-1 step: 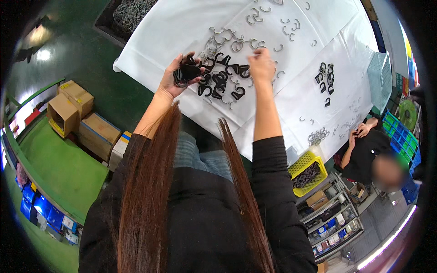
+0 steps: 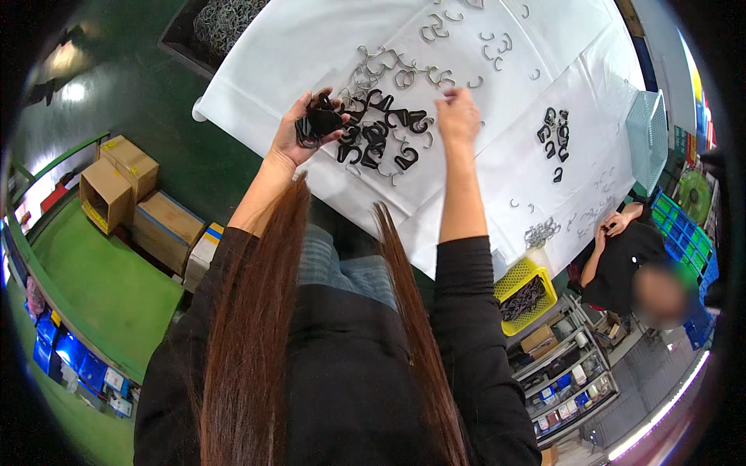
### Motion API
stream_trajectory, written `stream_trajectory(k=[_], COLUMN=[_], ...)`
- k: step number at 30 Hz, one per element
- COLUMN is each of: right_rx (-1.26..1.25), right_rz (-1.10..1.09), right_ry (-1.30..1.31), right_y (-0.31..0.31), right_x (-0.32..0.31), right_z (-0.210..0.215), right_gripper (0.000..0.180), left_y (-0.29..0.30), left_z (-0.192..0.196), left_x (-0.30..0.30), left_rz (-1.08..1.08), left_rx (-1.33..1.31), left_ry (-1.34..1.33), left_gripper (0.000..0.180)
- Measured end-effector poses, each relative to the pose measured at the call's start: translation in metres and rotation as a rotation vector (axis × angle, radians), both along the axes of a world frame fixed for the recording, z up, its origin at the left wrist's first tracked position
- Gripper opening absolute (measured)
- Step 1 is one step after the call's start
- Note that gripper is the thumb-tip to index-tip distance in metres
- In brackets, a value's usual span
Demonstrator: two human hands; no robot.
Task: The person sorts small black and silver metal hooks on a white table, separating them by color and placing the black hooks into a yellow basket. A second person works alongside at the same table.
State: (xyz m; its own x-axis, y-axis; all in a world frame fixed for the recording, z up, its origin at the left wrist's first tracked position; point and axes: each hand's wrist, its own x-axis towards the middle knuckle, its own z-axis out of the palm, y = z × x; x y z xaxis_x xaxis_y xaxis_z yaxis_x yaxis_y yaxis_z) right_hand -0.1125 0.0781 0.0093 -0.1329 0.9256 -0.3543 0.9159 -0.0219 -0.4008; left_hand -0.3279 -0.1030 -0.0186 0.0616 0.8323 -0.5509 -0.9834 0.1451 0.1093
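Observation:
My left hand is cupped around several black hook-shaped pieces at the left side of the white-covered table. Beside it lies a loose pile of more black hooks, mixed at its far side with bent silver metal rings. To the right of this pile, my right hand hovers over the sheet with its fingers curled together and slightly blurred. Whatever may be between those fingertips is hidden. More silver rings are scattered farther off.
A smaller group of black hooks lies farther right. A pale mesh basket stands at the right edge, a yellow basket nearer. A co-worker's hands are at the right corner. Cardboard boxes stand left.
My right hand has shifted a little to the right, away from the hook pile. My left hand keeps its place with the black hooks.

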Motion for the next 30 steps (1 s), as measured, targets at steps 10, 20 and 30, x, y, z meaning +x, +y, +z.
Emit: stream_trajectory(k=[10,20,30], right_rx=[0.2,0.082,-0.462], right_rz=[0.385,0.483,0.302], right_ry=[-0.091,-0.001,0.399], right_y=[-0.033,-0.04,-0.048], right_x=[0.008,-0.012,-0.031], right_z=[-0.003,-0.006,0.006], right_gripper=[0.041,0.035,0.044], left_y=[-0.003,-0.014,-0.011], left_z=[-0.001,-0.004,0.005], left_x=[0.009,0.016,0.028], left_rz=[-0.003,0.017,-0.026], left_rx=[0.033,0.018,-0.042], left_ry=[0.009,-0.014,0.086], left_gripper=[0.04,0.04,0.051])
